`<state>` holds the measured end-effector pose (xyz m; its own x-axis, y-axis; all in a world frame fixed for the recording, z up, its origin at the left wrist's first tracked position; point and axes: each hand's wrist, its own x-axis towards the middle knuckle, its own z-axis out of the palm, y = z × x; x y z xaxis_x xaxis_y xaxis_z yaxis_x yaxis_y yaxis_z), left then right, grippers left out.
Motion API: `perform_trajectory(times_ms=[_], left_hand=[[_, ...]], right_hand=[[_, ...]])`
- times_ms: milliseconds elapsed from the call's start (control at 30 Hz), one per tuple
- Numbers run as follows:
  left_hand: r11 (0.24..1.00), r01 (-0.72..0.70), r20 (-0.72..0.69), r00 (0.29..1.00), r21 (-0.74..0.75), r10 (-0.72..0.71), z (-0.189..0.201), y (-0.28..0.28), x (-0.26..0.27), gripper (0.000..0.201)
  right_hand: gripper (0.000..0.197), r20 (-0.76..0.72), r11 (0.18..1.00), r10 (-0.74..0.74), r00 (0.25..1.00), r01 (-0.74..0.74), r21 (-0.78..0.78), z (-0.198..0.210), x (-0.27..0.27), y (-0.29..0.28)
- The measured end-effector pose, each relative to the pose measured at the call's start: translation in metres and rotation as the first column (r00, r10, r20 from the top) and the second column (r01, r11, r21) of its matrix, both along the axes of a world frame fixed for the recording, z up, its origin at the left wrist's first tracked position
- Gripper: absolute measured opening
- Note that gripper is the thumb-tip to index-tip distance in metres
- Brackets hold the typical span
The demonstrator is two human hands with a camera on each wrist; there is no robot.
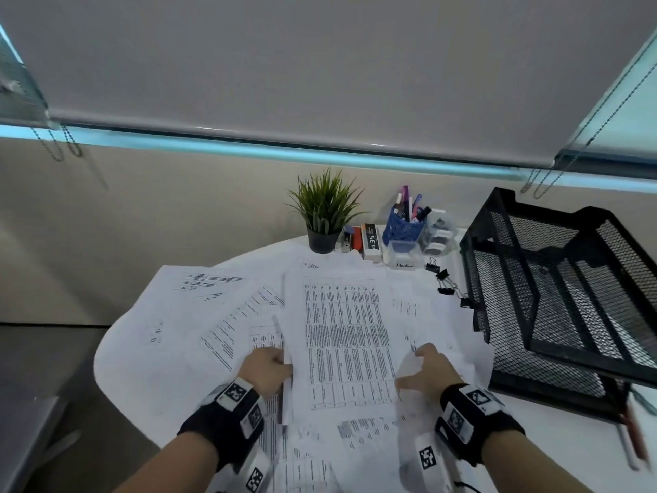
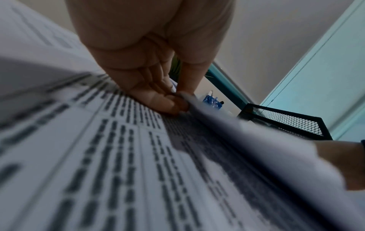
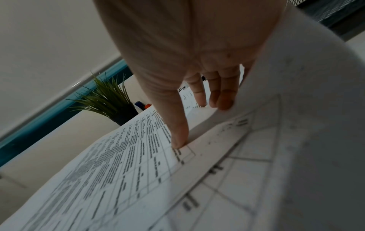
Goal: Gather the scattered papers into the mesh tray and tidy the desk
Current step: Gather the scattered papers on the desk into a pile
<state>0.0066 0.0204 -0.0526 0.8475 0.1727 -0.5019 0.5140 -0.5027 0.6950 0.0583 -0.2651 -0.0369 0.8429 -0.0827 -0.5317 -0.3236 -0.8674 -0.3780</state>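
Printed sheets (image 1: 213, 314) lie fanned across the white round table (image 1: 117, 368). On top sits a paper stack (image 1: 345, 336) with a dense table on its face. My left hand (image 1: 282, 361) pinches the stack's left edge; the left wrist view shows the left hand (image 2: 177, 101) with thumb and fingers closed on that edge. My right hand (image 1: 414, 364) holds the right edge. In the right wrist view the right hand (image 3: 201, 123) has its thumb on the printed sheet and its fingers (image 3: 223, 101) against a curled-up sheet (image 3: 296, 78). The black mesh tray (image 1: 478, 222) stands at the right.
Along the back edge stand a potted plant (image 1: 325, 211), staple boxes (image 1: 369, 241), a blue pen cup (image 1: 403, 225) and a clear box labelled Medium (image 1: 403, 256). Black binder clips (image 1: 442, 279) lie beside the tray's left wall. Pens (image 1: 633, 432) lie near the tray's front.
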Motion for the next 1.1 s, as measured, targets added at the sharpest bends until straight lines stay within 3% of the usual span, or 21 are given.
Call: perform_trajectory(times_ms=[233, 267, 333, 400, 433, 567, 700, 800, 867, 1000, 1100], left_hand=[[0.995, -0.089, 0.061, 0.994, 0.037, 0.086, 0.010, -0.007, -0.008, 0.039], [0.996, -0.092, 0.072, 0.993, 0.012, 0.091, 0.009, -0.007, -0.007, 0.033], [0.996, -0.080, 0.075, 0.994, -0.030, 0.082, 0.010, -0.005, -0.009, 0.010], [0.999, -0.021, 0.078, 0.997, -0.041, 0.024, 0.006, -0.001, -0.007, 0.011], [0.998, 0.007, 0.080, 0.997, -0.063, -0.002, 0.007, 0.001, -0.006, 0.013], [0.995, 0.079, 0.091, 0.993, -0.064, -0.073, 0.003, 0.007, -0.005, 0.028], [0.991, -0.081, 0.106, 0.990, -0.107, 0.092, 0.009, 0.004, -0.005, 0.029], [0.956, -0.196, 0.059, 0.975, -0.220, 0.214, 0.008, 0.006, 0.000, 0.008], [0.941, -0.216, 0.029, 0.972, -0.260, 0.231, 0.003, 0.009, 0.004, 0.015], [0.911, -0.262, 0.034, 0.957, -0.320, 0.287, 0.011, 0.005, 0.005, 0.019], [0.887, -0.343, 0.026, 0.929, -0.308, 0.369, 0.021, 0.004, 0.002, 0.026]], right_hand=[[0.032, 0.051, 0.996, 0.085, 0.995, -0.087, 0.021, 0.000, -0.006, 0.004], [0.032, 0.070, 0.996, 0.086, 0.994, -0.089, 0.029, 0.000, -0.006, 0.006], [0.053, 0.089, 0.996, 0.035, 0.995, -0.042, 0.079, -0.002, -0.007, 0.011], [0.080, 0.100, 0.995, -0.038, 0.994, 0.028, 0.100, -0.005, -0.007, 0.016], [0.082, 0.103, 0.995, -0.047, 0.994, 0.037, 0.094, -0.007, -0.007, 0.018], [0.053, 0.074, 0.999, -0.026, 0.997, 0.023, 0.042, -0.005, -0.002, 0.025], [0.076, 0.101, 0.997, -0.038, 0.994, 0.045, -0.069, -0.002, 0.007, 0.025], [0.073, 0.051, 1.000, -0.019, 0.999, 0.020, -0.018, 0.000, 0.007, 0.025], [0.073, 0.036, 0.999, -0.010, 0.999, 0.008, 0.052, 0.000, 0.007, 0.026], [0.055, 0.021, 0.993, -0.018, 1.000, 0.016, 0.113, 0.001, 0.005, 0.025], [0.041, 0.006, 0.999, -0.023, 1.000, 0.023, 0.028, 0.005, 0.005, 0.022]])
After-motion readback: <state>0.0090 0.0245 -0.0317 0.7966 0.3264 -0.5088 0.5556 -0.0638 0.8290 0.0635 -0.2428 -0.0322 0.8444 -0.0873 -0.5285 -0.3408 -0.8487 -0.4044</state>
